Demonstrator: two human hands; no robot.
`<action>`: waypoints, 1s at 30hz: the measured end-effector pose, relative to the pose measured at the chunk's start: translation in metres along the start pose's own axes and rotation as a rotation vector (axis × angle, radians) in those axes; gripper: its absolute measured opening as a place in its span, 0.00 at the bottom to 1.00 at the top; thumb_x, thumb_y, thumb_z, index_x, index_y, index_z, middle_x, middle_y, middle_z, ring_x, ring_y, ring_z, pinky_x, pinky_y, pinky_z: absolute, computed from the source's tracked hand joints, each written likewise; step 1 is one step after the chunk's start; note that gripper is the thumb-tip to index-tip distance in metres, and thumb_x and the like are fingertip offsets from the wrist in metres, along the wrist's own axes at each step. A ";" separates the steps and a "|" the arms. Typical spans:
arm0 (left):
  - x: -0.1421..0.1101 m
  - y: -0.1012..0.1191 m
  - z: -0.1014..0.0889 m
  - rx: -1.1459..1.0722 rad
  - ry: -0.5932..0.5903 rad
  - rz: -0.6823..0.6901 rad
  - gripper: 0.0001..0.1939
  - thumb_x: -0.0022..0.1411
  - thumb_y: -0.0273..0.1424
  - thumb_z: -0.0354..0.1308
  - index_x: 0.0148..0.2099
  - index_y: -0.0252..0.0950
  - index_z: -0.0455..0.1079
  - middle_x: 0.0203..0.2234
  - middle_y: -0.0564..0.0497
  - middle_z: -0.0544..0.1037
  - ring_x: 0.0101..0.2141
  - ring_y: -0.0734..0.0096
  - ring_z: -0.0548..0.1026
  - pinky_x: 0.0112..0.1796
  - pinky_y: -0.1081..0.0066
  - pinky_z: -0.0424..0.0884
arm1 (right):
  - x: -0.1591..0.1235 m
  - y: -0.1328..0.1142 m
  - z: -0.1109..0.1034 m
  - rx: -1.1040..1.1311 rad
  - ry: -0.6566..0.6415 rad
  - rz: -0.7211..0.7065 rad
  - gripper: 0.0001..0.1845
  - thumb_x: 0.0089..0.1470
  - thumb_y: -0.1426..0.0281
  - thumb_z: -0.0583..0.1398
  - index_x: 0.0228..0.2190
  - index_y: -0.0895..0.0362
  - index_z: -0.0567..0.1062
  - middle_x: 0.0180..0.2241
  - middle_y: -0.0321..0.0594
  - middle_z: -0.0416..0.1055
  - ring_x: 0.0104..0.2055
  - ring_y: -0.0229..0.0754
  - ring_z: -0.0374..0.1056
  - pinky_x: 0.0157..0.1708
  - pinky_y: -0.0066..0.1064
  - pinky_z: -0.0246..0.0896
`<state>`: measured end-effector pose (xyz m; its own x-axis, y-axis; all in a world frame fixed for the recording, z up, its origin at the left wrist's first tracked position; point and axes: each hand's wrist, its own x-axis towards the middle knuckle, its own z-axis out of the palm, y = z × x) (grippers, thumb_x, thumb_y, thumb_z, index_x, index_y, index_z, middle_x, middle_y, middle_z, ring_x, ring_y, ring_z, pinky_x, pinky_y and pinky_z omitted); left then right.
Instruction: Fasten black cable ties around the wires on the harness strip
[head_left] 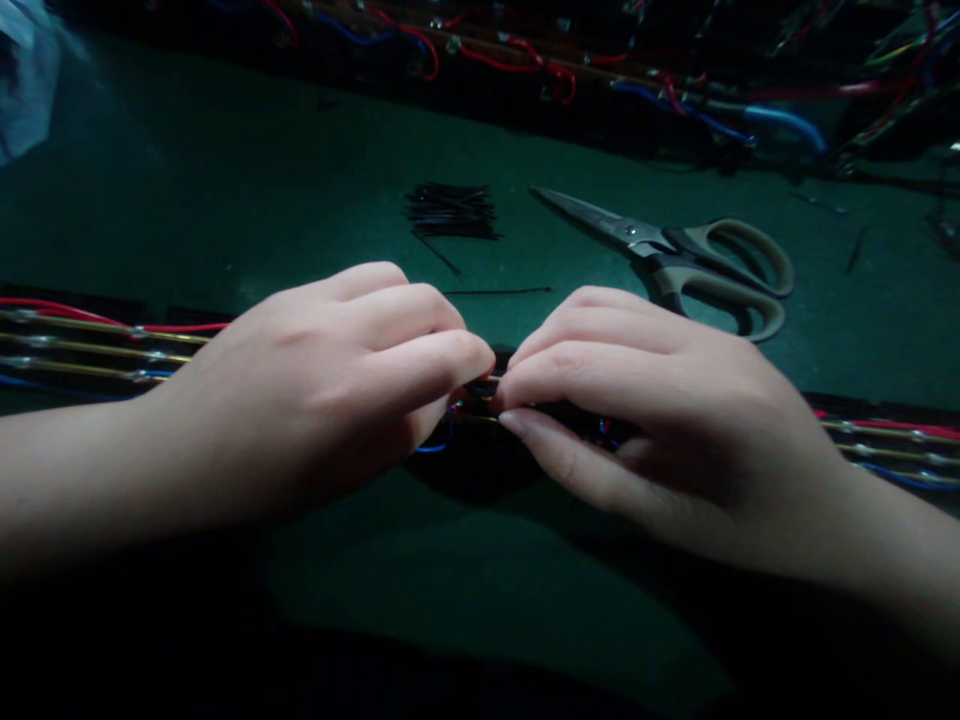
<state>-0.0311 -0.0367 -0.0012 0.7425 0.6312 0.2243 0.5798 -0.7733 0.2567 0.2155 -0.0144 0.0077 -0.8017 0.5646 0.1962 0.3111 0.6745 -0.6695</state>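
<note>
A long strip of brass rods (71, 345) with red and blue wires runs left to right across the table, passing under both hands. My left hand (337, 370) is closed over its middle, thumb and fingers pinched together. Close beside it, my right hand (637, 410) pinches at the same spot with thumb and fingertips. Whatever lies between the fingertips is small, dark and mostly hidden. Just beyond the fingers lies a single black cable tie (517, 291). A pile of black cable ties (450, 210) rests farther back.
Scissors (637, 235) with grey and black handles lie behind my right hand, blades pointing left. More wired strips (480, 60) stretch along the back of the green table (225, 190). A pale plastic-looking item (30, 80) sits at the far left corner. The light is dim.
</note>
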 end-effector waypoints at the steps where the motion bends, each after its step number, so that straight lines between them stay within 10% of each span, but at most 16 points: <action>1: 0.000 0.000 0.000 -0.001 -0.001 0.003 0.06 0.72 0.25 0.51 0.46 0.41 0.66 0.38 0.51 0.78 0.36 0.62 0.72 0.35 0.62 0.70 | 0.000 0.000 0.000 -0.001 0.004 -0.001 0.08 0.68 0.74 0.59 0.35 0.55 0.76 0.33 0.37 0.75 0.37 0.41 0.70 0.44 0.36 0.67; 30: 0.001 0.000 0.000 0.007 -0.037 0.004 0.04 0.72 0.24 0.53 0.44 0.37 0.68 0.39 0.50 0.78 0.38 0.64 0.73 0.38 0.64 0.71 | 0.002 0.004 0.002 0.041 0.023 -0.070 0.08 0.67 0.76 0.59 0.36 0.61 0.78 0.33 0.41 0.77 0.36 0.39 0.69 0.41 0.33 0.63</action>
<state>-0.0299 -0.0361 -0.0007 0.7566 0.6254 0.1908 0.5790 -0.7764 0.2490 0.2138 -0.0118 0.0041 -0.8087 0.5281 0.2592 0.2335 0.6926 -0.6825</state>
